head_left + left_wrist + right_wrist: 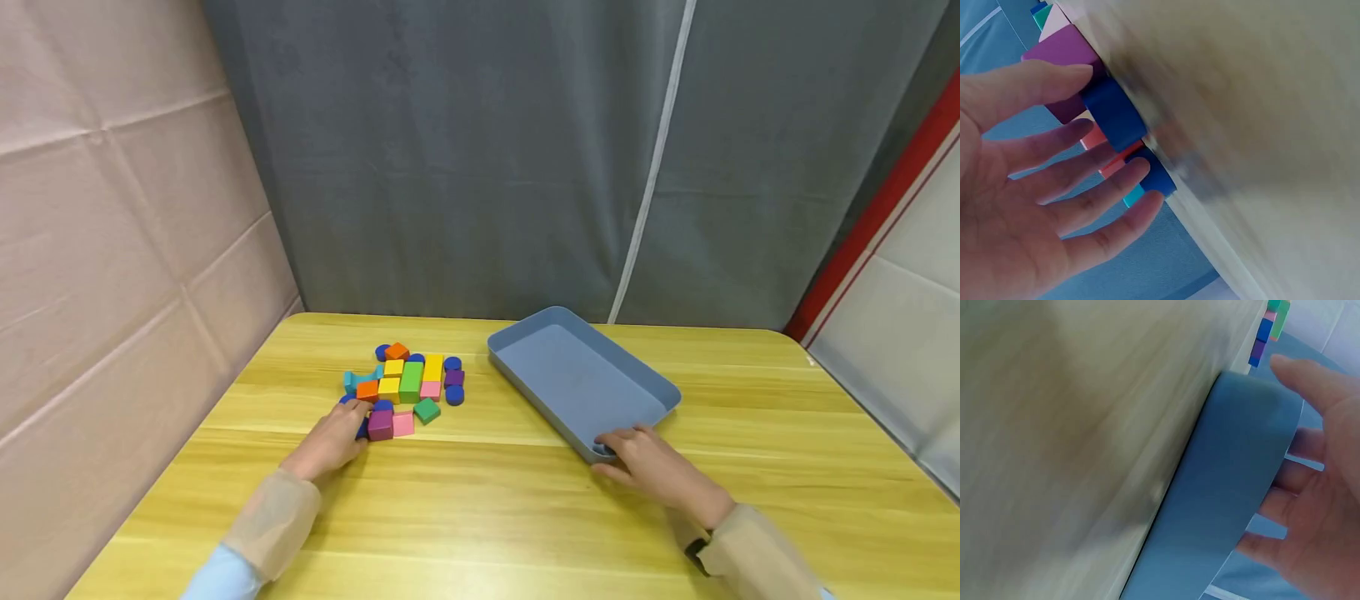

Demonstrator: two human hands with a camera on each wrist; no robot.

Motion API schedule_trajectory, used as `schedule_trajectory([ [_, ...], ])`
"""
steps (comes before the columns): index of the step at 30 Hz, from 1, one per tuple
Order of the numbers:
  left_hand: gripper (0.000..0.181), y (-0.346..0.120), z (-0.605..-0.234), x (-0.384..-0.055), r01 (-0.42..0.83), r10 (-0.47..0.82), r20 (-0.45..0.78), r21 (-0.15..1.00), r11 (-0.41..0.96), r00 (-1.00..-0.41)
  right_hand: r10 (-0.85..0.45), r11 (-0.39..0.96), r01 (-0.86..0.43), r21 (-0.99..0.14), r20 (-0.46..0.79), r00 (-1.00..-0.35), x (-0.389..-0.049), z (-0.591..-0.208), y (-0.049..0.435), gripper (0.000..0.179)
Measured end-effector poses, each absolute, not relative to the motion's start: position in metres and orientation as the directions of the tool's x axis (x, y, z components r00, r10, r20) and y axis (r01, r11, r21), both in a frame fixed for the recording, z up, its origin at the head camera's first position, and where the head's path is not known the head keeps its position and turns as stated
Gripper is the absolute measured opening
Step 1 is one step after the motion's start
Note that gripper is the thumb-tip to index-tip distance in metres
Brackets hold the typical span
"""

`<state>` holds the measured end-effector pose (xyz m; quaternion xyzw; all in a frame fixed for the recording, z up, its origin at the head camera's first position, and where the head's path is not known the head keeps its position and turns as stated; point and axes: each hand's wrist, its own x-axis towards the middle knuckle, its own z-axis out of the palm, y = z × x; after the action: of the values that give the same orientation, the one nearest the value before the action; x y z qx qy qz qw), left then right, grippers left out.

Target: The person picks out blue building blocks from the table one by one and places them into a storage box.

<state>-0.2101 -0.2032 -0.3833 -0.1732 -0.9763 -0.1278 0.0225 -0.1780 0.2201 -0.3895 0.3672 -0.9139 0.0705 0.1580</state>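
My left hand (327, 442) reaches the near left edge of a group of coloured blocks. In the left wrist view its fingers are spread and slightly bent beside a blue round block (1114, 114). The thumb lies in front of a purple block (1063, 53); whether it touches cannot be told. A blue-grey tray (547, 417) lies at an angle on the right. My right hand (656, 467) is at its near corner, fingers reaching over the rim and thumb outside. In the right wrist view the thumb stands apart from the tray wall, while the fingertips are hidden behind it.
Yellow (433, 367), green (410, 382), pink (402, 424), orange (367, 391) and other blocks lie close together on the wooden table (465, 525). A grey curtain (450, 167) hangs behind the table, and a pale wall covering (112, 250) borders the left.
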Motion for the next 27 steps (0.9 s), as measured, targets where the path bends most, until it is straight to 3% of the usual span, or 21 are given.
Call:
schedule_trajectory([
  [6, 0.041, -0.205, -0.383, -0.215, 0.313, 0.318, 0.01, 0.219, 0.924, -0.948, -0.71, 0.634, -0.773, 0.023, 0.413, -0.57, -0.181, -0.394, 0.215, 0.01],
  [10, 0.029, -0.206, -0.384, -0.217, 0.322, 0.328, 0.0, 0.19, 0.928, -0.945, -0.724, 0.599, -0.8, 0.043, 0.456, -0.518, -0.181, -0.397, 0.213, 0.022],
  [15, 0.018, -0.207, -0.384, -0.219, 0.345, 0.347, 0.016, 0.161, 0.925, -0.938, -0.713, 0.601, -0.799, 0.022, 0.465, -0.524, -0.179, -0.397, 0.211, 0.026],
  [27, 0.012, -0.204, -0.377, -0.221, 0.293, 0.308, -0.059, 0.18, 0.939, -0.95, -0.7, 0.601, -0.797, -0.058, 0.443, -0.56, -0.173, -0.397, 0.211, 0.033],
])
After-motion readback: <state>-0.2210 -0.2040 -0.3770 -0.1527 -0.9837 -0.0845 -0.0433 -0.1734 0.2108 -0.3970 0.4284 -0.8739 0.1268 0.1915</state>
